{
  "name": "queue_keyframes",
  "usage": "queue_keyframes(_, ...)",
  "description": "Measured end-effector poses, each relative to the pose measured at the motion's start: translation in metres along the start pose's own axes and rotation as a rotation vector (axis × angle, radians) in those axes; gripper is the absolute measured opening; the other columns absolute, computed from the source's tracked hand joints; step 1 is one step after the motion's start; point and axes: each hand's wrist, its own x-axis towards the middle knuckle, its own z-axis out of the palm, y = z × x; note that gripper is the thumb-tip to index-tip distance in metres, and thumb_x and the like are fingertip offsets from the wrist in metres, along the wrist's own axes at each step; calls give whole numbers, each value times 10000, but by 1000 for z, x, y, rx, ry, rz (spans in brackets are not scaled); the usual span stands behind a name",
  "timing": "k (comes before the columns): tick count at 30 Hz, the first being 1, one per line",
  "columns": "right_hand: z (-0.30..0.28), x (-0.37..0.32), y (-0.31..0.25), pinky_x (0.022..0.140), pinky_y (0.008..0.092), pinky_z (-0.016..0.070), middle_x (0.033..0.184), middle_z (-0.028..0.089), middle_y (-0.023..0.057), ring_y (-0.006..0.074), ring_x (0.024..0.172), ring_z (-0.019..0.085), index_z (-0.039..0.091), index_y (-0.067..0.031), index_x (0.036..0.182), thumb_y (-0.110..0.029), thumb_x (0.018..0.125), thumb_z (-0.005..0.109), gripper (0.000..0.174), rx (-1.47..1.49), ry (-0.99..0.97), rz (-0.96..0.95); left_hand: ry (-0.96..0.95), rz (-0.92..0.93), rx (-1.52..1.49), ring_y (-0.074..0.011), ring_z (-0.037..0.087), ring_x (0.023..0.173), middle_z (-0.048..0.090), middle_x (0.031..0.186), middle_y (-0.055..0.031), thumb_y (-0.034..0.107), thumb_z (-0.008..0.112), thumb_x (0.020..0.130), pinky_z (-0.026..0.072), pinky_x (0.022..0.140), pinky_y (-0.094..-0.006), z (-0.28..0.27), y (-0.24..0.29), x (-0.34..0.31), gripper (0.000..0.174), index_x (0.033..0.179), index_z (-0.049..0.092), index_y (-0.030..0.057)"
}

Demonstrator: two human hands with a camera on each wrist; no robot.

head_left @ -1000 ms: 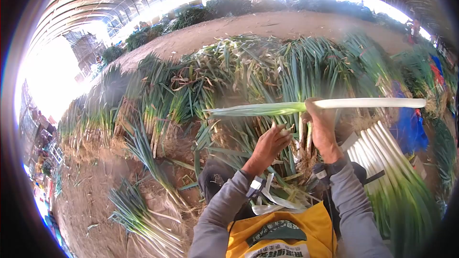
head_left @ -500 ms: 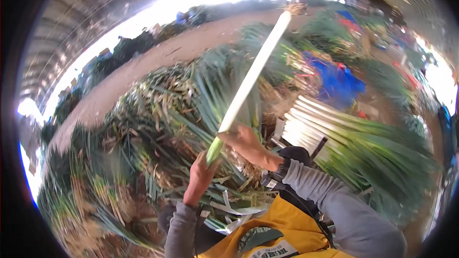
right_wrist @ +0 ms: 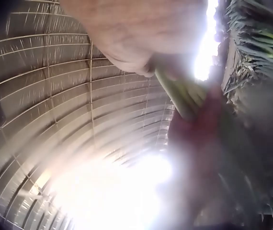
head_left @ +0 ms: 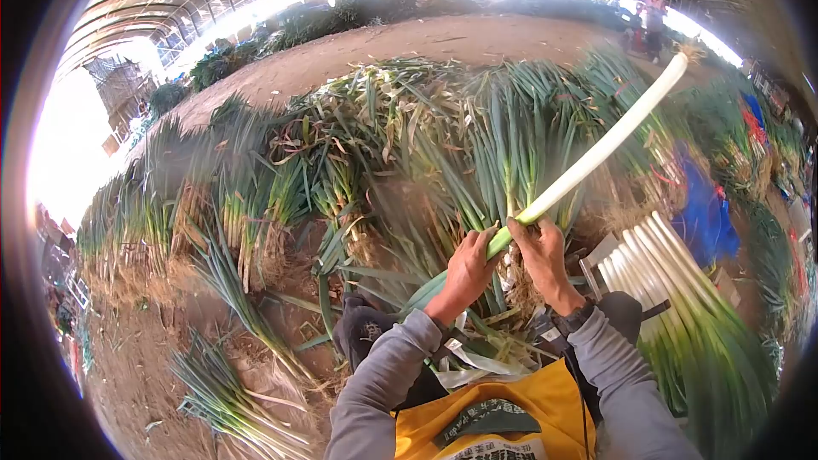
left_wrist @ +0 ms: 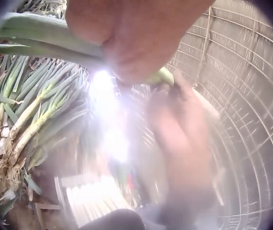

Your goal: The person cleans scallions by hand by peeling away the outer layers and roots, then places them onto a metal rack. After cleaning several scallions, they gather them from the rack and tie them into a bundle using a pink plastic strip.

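A long leek (head_left: 601, 153) slants across in front of me, its white shank pointing up to the right and a tuft of roots at the far tip. My left hand (head_left: 469, 273) grips it where the green starts, and its leaves (left_wrist: 45, 38) trail out behind that hand. Close beside, my right hand (head_left: 543, 262) pinches the stalk between thumb and fingers at the base of the white. In the right wrist view a green stretch of stalk (right_wrist: 179, 93) shows between the two hands.
To the right lies a stack of cleaned leeks (head_left: 673, 290) with white ends together. Rows of untrimmed leeks (head_left: 511, 136) stand ahead, and a loose bunch (head_left: 230, 392) lies on the ground at left. A blue sheet (head_left: 707, 226) is beyond the stack. A person (head_left: 653, 21) stands far back.
The leek has gone from level in the right hand, through steeply raised, to a diagonal slant. My left hand has come onto it. The head view swung right and back.
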Motion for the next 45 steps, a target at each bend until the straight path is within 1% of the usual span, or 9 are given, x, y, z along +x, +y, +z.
queue_keyframes(9,-89,9,-23,561,209,447,914,626,-2,48,670,544,641,-5,1164,-273,998,692,319,42,78,-156,-140,64,36,-393,604,1064,585,1143,-189,154,769,877,511,901,-450,26,-18,4,555,1378,553,47)
queue_keyframes(16,-291,45,-119,512,203,418,738,569,-40,39,630,530,662,-23,1021,-358,997,669,336,-265,497,-345,-217,-273,144,-457,600,1125,616,1163,-271,229,710,872,506,926,-516,74,-100,-11,524,1355,585,72)
queue_keyframes(18,-366,43,-160,572,320,499,806,562,6,95,743,594,630,2,1073,-397,1006,642,405,-735,671,-349,-172,5,245,-455,642,1019,637,1171,-274,248,717,889,519,891,-489,107,-137,-7,488,1298,611,5)
queue_keyframes(20,-423,29,-200,666,457,515,860,638,160,306,777,654,633,16,1035,-294,962,659,319,-989,800,-366,-485,-222,56,-374,633,1023,684,1053,-235,204,682,933,498,876,-446,98,-70,24,308,1147,685,-18)
queue_keyframes(21,-440,23,-215,669,507,499,821,668,239,419,761,662,641,14,1027,-294,947,659,319,-1109,887,-387,-299,-26,-18,-375,636,1017,679,1078,-230,172,664,951,500,870,-436,117,-70,20,276,1159,683,-8)
queue_keyframes(24,-494,-4,-237,655,495,496,814,660,226,407,751,655,632,11,999,-273,950,655,289,-1456,966,-400,-341,-35,-99,-334,655,1006,675,1078,-191,170,641,994,514,869,-418,151,-15,50,285,1201,666,-24)
queue_keyframes(31,-595,-85,-174,737,450,492,936,611,109,293,852,635,603,-17,1010,-267,924,675,274,-2060,-202,-136,-408,126,-324,-269,680,963,659,1108,-161,221,664,997,540,862,-352,274,92,103,302,1213,681,11)
queue_keyframes(37,-569,-113,-126,825,519,490,1022,642,201,386,966,641,625,1,1051,-209,867,655,280,-1930,-529,426,-432,467,-406,-332,672,938,666,1109,-183,195,705,953,538,811,-396,359,192,128,305,1192,679,8)
queue_keyframes(45,-576,-117,-121,839,517,499,988,670,196,419,938,650,640,7,1048,-255,888,658,308,-1592,-514,435,-533,630,-346,-384,616,1047,655,1134,-173,192,646,972,493,915,-461,430,218,127,252,1159,688,28)
